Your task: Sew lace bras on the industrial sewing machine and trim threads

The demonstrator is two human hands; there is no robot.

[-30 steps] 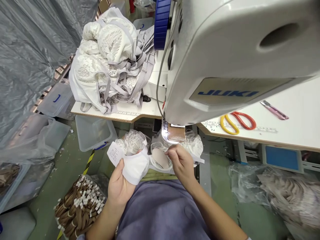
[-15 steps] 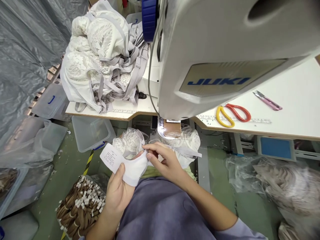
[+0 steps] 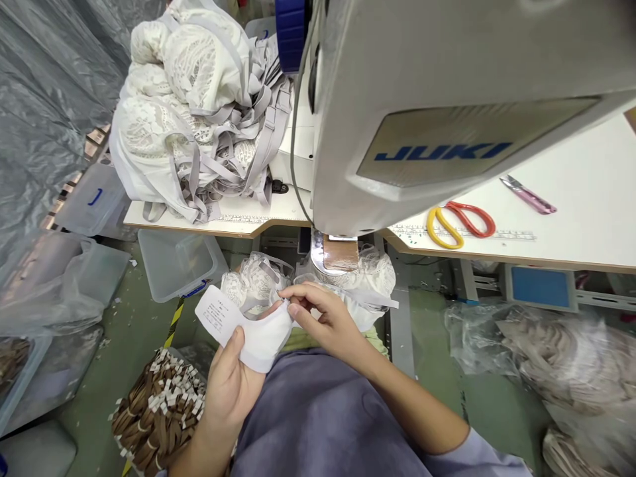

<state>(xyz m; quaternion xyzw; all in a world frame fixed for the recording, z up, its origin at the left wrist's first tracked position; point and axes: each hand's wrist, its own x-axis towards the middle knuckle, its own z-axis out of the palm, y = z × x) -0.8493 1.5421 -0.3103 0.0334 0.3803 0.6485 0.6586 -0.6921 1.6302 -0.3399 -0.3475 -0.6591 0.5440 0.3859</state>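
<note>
A white bra (image 3: 264,336) with lace cups is stretched between my hands, in front of the sewing machine's narrow arm. My left hand (image 3: 232,377) is closed on its smooth band, thumb on top, beside the printed care text (image 3: 217,317). With thumb and forefinger, my right hand (image 3: 328,318) pinches the band's upper edge where a strap meets it. Lace cups (image 3: 256,281) hang just beyond my fingers. More white lace and a strap (image 3: 370,298) lie to the right, under the machine's metal-tipped arm (image 3: 334,255); whether they belong to the same bra I cannot tell.
The JUKI sewing machine (image 3: 422,132) looms overhead. White lace bras (image 3: 199,112) are heaped on the table's left. Yellow-and-red scissors (image 3: 470,222) and pink snips (image 3: 529,195) lie at right. Below stand a clear bin (image 3: 173,265), bundled brown straps (image 3: 154,424) and bagged fabric (image 3: 571,351).
The view has shifted slightly, so the machine and table sit a little differently in frame. Both hands keep nearly the same hold on the bra.
</note>
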